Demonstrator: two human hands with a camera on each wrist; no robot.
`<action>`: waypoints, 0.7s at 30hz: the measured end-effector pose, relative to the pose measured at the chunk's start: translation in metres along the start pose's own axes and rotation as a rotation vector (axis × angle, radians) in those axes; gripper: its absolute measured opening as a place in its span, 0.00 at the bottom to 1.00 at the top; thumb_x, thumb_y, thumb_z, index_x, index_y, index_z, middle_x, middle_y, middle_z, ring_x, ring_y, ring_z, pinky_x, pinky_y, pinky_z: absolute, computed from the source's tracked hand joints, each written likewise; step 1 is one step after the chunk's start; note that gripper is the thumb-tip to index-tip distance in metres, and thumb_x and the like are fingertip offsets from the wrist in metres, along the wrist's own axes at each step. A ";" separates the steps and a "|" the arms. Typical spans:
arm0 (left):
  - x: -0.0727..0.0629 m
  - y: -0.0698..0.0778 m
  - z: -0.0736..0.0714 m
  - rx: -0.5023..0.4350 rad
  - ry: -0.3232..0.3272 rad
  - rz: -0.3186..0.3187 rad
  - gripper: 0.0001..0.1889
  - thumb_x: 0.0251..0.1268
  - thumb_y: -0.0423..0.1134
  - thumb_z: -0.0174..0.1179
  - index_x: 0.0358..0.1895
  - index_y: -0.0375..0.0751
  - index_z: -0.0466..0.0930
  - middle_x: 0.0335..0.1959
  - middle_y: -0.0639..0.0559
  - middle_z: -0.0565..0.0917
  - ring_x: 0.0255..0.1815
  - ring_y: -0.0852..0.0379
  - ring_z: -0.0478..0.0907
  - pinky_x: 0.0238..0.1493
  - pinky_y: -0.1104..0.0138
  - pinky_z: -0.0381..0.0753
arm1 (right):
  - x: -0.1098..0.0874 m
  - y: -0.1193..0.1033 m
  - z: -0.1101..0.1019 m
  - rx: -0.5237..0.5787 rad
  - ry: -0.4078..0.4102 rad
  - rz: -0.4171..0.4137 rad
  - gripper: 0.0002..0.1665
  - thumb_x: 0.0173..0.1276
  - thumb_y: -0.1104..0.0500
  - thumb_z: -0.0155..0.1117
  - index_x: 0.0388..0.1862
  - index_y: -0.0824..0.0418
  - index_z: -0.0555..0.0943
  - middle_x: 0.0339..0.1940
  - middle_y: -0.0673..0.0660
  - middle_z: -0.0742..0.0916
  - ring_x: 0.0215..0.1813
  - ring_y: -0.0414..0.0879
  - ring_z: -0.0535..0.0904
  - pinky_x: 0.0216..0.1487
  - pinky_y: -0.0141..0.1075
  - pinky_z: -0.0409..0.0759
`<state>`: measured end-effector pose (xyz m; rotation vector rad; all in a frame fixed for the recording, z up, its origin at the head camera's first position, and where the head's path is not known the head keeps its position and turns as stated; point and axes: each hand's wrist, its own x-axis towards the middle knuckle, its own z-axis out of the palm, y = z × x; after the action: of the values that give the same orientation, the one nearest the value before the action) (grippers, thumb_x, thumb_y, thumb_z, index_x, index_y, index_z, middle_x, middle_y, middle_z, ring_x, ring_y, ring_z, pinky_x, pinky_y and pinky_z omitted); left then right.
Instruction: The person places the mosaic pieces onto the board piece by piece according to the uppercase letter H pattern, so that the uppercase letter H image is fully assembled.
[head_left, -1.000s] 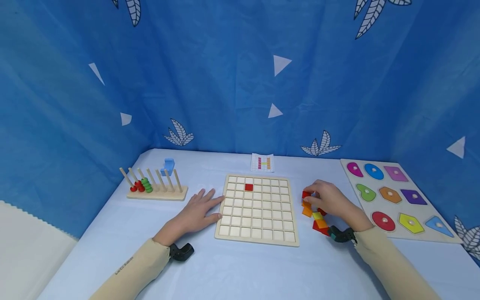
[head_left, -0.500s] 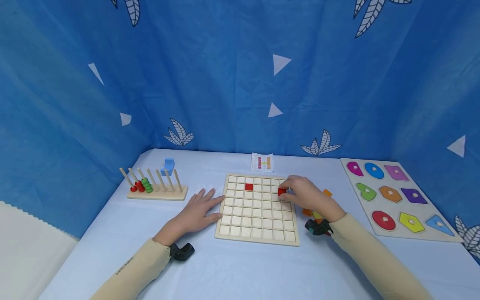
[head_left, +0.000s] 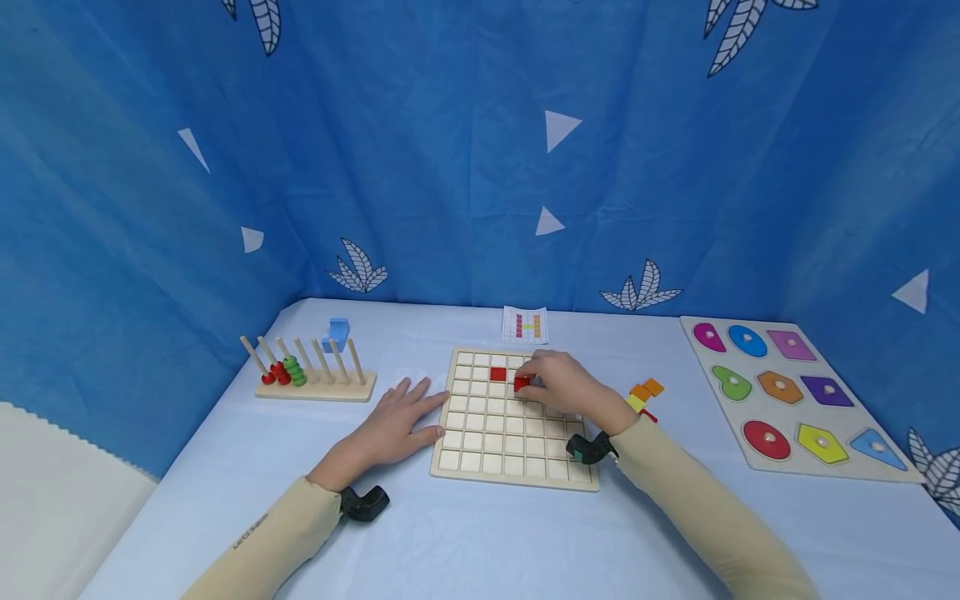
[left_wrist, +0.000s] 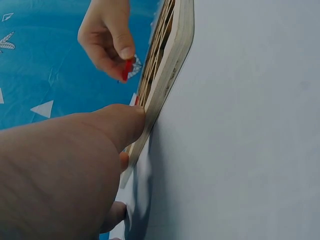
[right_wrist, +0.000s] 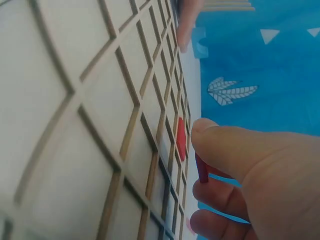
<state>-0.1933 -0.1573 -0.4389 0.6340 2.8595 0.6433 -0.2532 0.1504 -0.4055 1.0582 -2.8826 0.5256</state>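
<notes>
A wooden grid board (head_left: 513,478) lies in the middle of the table, with one red square tile (head_left: 498,374) set in a cell of its second row from the back. My right hand (head_left: 566,385) pinches another red tile (right_wrist: 201,169) between thumb and fingers, over the board just right of the set tile. In the left wrist view this held tile (left_wrist: 128,69) shows edge-on, above the grid. My left hand (head_left: 393,423) lies with spread fingers at the board's left edge, thumb (left_wrist: 131,120) touching the rim.
Several orange, yellow and red tiles (head_left: 641,393) lie right of the board, partly behind the right forearm. A pattern card (head_left: 525,325) is at the back. A bead-and-peg rack (head_left: 315,385) and a blue block (head_left: 337,333) stand left; a shape puzzle board (head_left: 798,400) lies right.
My right hand has picked a red tile from the loose pile and carried it left over the board, near the set red tile. The left hand has stayed put.
</notes>
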 end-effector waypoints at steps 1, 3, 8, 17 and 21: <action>0.000 0.000 0.000 0.001 -0.001 -0.002 0.31 0.75 0.52 0.57 0.77 0.49 0.67 0.82 0.34 0.57 0.83 0.27 0.46 0.79 0.32 0.47 | 0.002 -0.002 0.002 0.003 0.000 -0.005 0.16 0.65 0.54 0.75 0.49 0.60 0.89 0.34 0.52 0.86 0.32 0.39 0.71 0.32 0.30 0.69; 0.000 0.000 0.000 0.001 -0.003 -0.005 0.31 0.75 0.52 0.57 0.77 0.49 0.67 0.82 0.34 0.57 0.83 0.27 0.46 0.78 0.32 0.47 | 0.005 -0.004 0.006 0.010 -0.001 -0.015 0.16 0.66 0.55 0.75 0.49 0.61 0.89 0.34 0.52 0.86 0.32 0.39 0.71 0.32 0.30 0.70; 0.000 0.000 0.002 0.004 -0.008 -0.009 0.31 0.75 0.53 0.57 0.77 0.50 0.67 0.82 0.35 0.57 0.83 0.27 0.46 0.79 0.32 0.47 | 0.012 -0.010 0.014 0.012 -0.007 -0.031 0.15 0.66 0.55 0.74 0.49 0.60 0.89 0.35 0.52 0.87 0.32 0.39 0.72 0.33 0.29 0.70; 0.001 0.000 0.002 -0.001 -0.010 -0.008 0.31 0.75 0.54 0.57 0.77 0.50 0.67 0.82 0.36 0.57 0.83 0.28 0.45 0.79 0.33 0.47 | 0.018 -0.014 0.022 0.031 0.000 -0.048 0.15 0.68 0.55 0.73 0.50 0.59 0.89 0.34 0.51 0.86 0.31 0.38 0.71 0.32 0.29 0.69; 0.002 -0.002 0.003 -0.002 -0.010 -0.005 0.31 0.75 0.54 0.57 0.77 0.50 0.67 0.82 0.36 0.57 0.83 0.28 0.45 0.79 0.32 0.47 | 0.020 -0.012 0.025 0.042 0.013 -0.060 0.14 0.68 0.56 0.72 0.50 0.59 0.89 0.32 0.51 0.85 0.30 0.38 0.70 0.31 0.29 0.68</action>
<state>-0.1948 -0.1567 -0.4422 0.6281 2.8497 0.6408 -0.2589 0.1209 -0.4223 1.1389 -2.8298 0.5897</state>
